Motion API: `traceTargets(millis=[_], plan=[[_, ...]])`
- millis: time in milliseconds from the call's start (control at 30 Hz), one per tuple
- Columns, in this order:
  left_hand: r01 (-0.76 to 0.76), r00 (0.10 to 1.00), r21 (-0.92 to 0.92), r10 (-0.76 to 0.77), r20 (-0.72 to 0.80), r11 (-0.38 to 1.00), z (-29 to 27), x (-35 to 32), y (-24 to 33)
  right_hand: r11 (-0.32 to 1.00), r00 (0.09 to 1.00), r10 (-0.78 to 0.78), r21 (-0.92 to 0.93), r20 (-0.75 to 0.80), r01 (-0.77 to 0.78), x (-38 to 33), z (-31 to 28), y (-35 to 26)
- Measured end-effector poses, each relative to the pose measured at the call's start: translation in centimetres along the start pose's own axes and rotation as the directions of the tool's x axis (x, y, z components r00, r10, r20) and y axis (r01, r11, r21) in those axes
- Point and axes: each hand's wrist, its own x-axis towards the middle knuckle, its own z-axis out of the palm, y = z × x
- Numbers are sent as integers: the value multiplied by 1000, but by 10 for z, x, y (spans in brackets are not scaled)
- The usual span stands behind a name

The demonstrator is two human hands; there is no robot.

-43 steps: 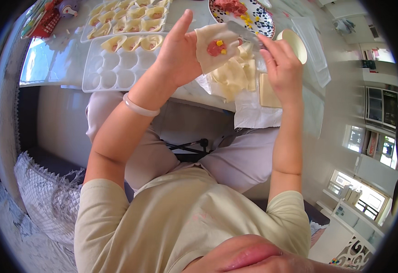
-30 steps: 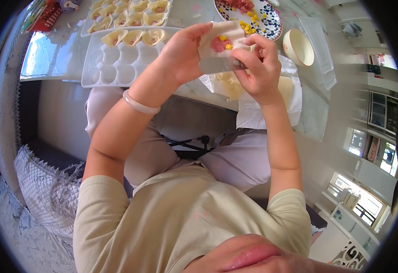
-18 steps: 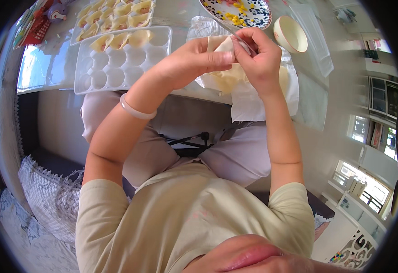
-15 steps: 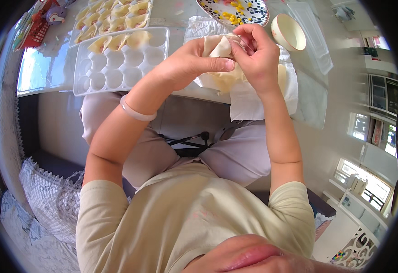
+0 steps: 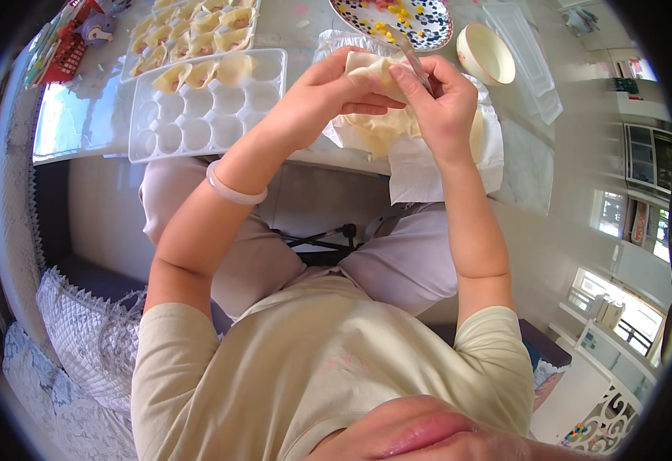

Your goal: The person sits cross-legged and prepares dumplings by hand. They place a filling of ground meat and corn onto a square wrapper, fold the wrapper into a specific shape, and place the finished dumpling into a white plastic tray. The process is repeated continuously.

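A pale, folded dumpling wrapper [image 5: 368, 64] lies in my left hand [image 5: 324, 91]; its fingers curl under and around it. My right hand [image 5: 445, 104] is closed at the wrapper's right edge, thumb pressed there. From between its fingers a flat, narrow utensil [image 5: 406, 50] sticks up and away; its exact kind is unclear. Any filling inside the wrapper is hidden. Below the hands, a stack of yellowish wrappers [image 5: 382, 131] rests on white paper [image 5: 436, 175] at the table's near edge.
Left stands a white plastic tray [image 5: 199, 101] with round hollows and several dumplings [image 5: 197, 75] in its far row. Behind it is a fuller tray [image 5: 128, 73]. A patterned plate [image 5: 436, 38] holds yellow corn kernels. Right are a cream bowl [image 5: 488, 55] and a clear plastic lid [image 5: 532, 73].
The left thumb has moved off the wrapper's near side, and the wrapper looks flatter. The utensil in my right hand now points up toward the plate.
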Motion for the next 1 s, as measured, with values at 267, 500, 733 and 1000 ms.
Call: traceTargets(millis=[267,500,733,1000], plan=[[-59,983,147,83,-166,987,-5,5,-1,944,983,131,287,128,-164,-2,0,-10],[-151,954,581,271,-125,800,-4,2,8,951,952,166,216,256,-224,0,-7,-3],[-179,929,782,364,-65,597,-5,2,18,935,873,210,171,441,-312,5,-7,-7],[-93,984,268,130,-126,959,-7,10,6,822,903,254,415,346,-390,3,-2,2]])
